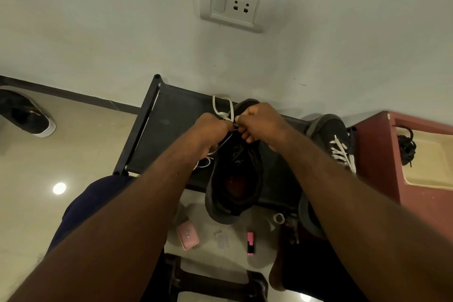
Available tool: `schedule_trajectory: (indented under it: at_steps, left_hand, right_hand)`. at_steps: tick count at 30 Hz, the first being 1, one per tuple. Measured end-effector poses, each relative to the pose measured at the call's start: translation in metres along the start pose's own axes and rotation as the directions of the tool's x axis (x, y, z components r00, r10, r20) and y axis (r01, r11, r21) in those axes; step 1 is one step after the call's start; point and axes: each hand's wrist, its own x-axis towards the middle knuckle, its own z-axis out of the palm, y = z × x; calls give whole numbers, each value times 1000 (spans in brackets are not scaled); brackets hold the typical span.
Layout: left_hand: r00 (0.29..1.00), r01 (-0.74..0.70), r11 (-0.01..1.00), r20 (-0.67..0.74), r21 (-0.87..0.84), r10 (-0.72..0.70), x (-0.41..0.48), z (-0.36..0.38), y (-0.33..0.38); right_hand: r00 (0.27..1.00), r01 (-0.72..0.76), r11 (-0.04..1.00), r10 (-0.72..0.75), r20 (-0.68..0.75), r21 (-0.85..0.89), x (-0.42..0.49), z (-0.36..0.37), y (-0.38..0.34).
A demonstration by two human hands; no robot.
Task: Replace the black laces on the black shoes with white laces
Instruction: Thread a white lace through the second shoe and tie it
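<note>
A black shoe [232, 186] lies on a black rack shelf [169, 117], heel toward me, its opening showing. My left hand [210, 132] and my right hand [257, 122] meet over its front, each pinching a white lace [224, 109] that loops up beyond the fingers and trails down to the left of the shoe. A second black shoe [329, 135] with white laces threaded in stands at the right end of the shelf. A bundle of black laces [405, 146] lies on the red stand to the right.
A white wall with a switch and socket plate [235, 0] rises behind the rack. Another dark shoe [27, 113] lies on the tiled floor at far left. A pink case [187, 238] and a pink marker [250, 244] lie on the floor below the rack.
</note>
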Motion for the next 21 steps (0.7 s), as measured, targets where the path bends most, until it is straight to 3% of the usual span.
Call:
schedule_trajectory:
  at_steps: [4,7,10,12,14,15,17,19,21]
  left_hand:
    - [1000,-22,998,9,53,22,-14,-10,14]
    - [988,-114,992,93,-61,120,-32,-25,33]
    - [911,-261,935,260,-239,320,-47,-35,46]
    - [867,-318,872,259,-372,426,-47,-35,45]
    - [859,-370,818,173,-440,481,-36,-33,39]
    - [850,-427,826,148,-368,505,-29,-31,35]
    - [814,-537,842,234,-42,531,-24,-22,30]
    - [793,-590,764,361,261,490,-21,-9,22]
    - [794,-607,633,325,481,514,-17,2,16]
  right_hand:
    - [989,131,991,-133,-70,-36,-5,7,15]
    - [962,261,962,-267,-64,-84,-12,11,20]
    - [890,439,897,-442,-112,-55,-22,13,16]
    - [878,450,892,-449,-164,-37,-29,12,10]
    - [916,367,921,-334,-221,129,-38,5,2]
    - [948,296,903,-239,-210,311,-44,-1,-3]
    - [994,113,776,-94,-64,621,-55,-14,-12]
    - [997,23,687,-73,37,726,-62,-28,-15]
    - [997,53,604,-70,-14,795,-62,-45,-9]
